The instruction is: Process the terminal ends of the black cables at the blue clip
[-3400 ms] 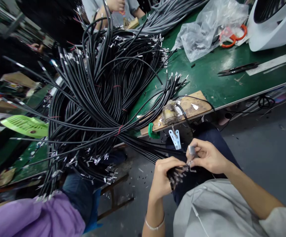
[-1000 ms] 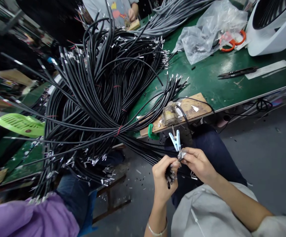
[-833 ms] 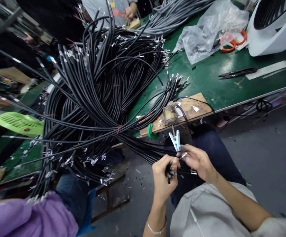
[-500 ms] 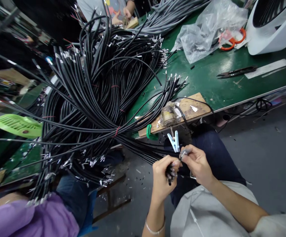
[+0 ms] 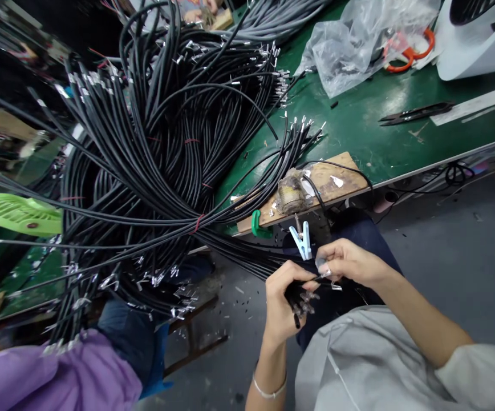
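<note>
My left hand (image 5: 282, 297) is wrapped round a bundle of black cables (image 5: 245, 254), whose cut ends stick out below the fingers. One cable end points from that grip toward my right hand (image 5: 345, 261), which pinches its pale stripped tip with thumb and forefinger. Just above the hands hangs a light blue clothes peg (image 5: 301, 241), on the shaft of a small motor (image 5: 291, 193). The motor sits on a wooden board (image 5: 337, 180) at the table edge. A red tie (image 5: 197, 224) gathers the cables to the left.
A large heap of black cables (image 5: 145, 165) covers the left of the green table (image 5: 358, 123). Thread snips (image 5: 416, 113), orange-handled scissors (image 5: 410, 54), a plastic bag (image 5: 337, 51) and a white fan (image 5: 474, 48) lie right. A person in a purple sleeve (image 5: 59, 377) sits at left.
My right hand has turned flatter and shifted slightly right, and the cable end between my hands now shows more clearly. The left hand keeps its bundle. The camera view has shifted a little.
</note>
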A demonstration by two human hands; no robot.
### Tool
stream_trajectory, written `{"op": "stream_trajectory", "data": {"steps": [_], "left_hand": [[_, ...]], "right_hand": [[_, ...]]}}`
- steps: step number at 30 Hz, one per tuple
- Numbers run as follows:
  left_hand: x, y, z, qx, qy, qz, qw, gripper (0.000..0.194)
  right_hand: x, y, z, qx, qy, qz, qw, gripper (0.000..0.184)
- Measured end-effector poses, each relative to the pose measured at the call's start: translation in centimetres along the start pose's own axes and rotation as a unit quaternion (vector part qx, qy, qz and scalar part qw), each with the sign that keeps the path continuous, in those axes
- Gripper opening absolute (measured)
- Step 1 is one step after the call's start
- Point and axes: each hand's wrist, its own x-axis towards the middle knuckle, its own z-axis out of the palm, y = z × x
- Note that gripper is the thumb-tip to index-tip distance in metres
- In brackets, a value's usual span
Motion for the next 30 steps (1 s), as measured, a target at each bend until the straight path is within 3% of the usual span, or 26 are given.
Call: {"op": "stream_trajectory", "data": {"steps": [4,9,13,19,23,27,30], "left_hand": [[-0.2,-0.3,0.3,-0.009,0.033,-0.001,0.999,0.007],[-0.1,-0.5,0.3,-0.035,0.1,0.011,0.994,0.006],[0.1,-0.6,0.4,-0.022,0.128,-0.009,0.991,0.004],[0.7,-0.3,0.4,-0.001,0.093,-0.035,0.995,0.006],[0.7,-0.3,0.2,0.003,0.083,-0.043,0.996,0.008],[0.3,-0.3,-0.1,-0.003,0.078,-0.028,0.997,0.008],[0.1,-0.3,-0.4,-0.006,0.057,-0.017,0.998,0.006]], "right_hand": [[2.0,-1.6,-0.7,-0.005,0.096,-0.067,0.993,0.035],[4.2,-1.8,0.8,0.048,0.027,-0.099,0.994,0.046],[4.8,-0.8,1.6,0.13,0.037,-0.11,0.985,0.042],[4.9,-0.5,1.4,0.18,0.014,-0.106,0.978,0.037],[4.8,-0.3,0.8,0.17,-0.012,-0.083,0.982,0.045],[3.8,0.4,-0.8,0.138,0.048,-0.1,0.984,0.047],[1.7,0.6,-1.8,0.014,0.129,-0.14,0.982,0.038]]}}
